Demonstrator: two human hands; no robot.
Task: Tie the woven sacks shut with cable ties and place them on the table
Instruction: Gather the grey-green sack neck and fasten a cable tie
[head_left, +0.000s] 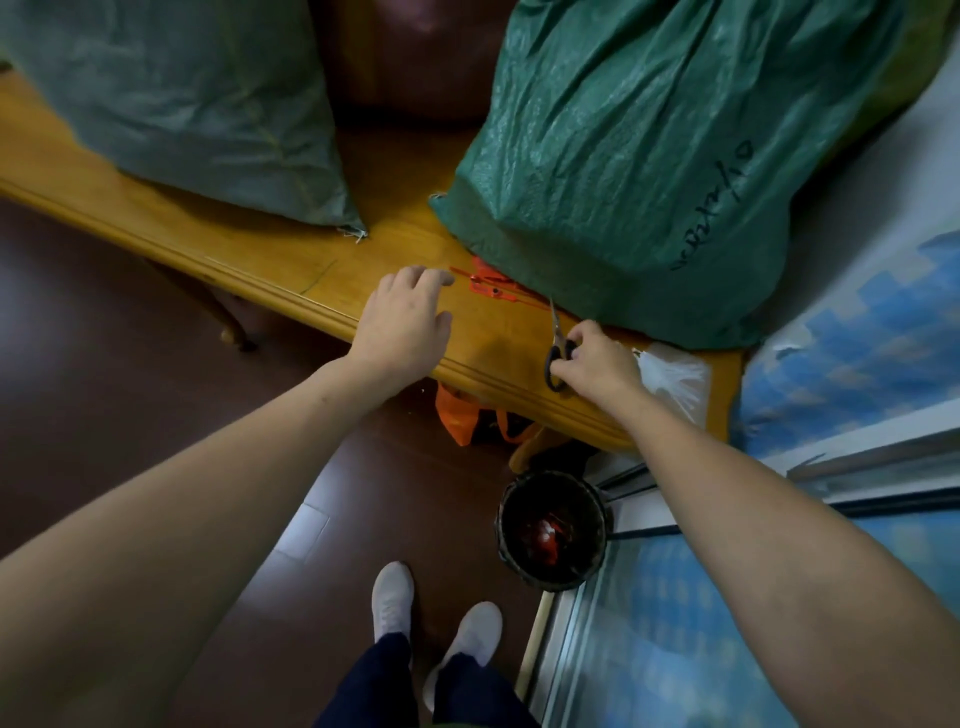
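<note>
- The red cable ties lie in a loose bundle on the table. They sit against the bottom hem of the dark green sack, and part of the bundle is tucked under it.
- The left hand hovers palm-down at the table edge. Its fingertips are just beside the nearest ends of the ties, though the view is too soft to say whether they touch.
- The fingers of that hand are loosely bent and slightly apart, and they hold nothing.
- The right hand is well to the right of the ties. Its fingers curl round the black handle loops of the scissors, whose thin metal blades point at the sack's hem.
- Both sacks are crinkled woven plastic with a faint sheen. The dark one bulges and carries black handwriting, while the pale green sack lies further left with frayed threads at its corner.
- The table is glossy honey-coloured wood with a moulded edge.
- A white plastic bag lies by the right wrist, an orange bag sits under the table, and a round dark bin stands on the floor.
</note>
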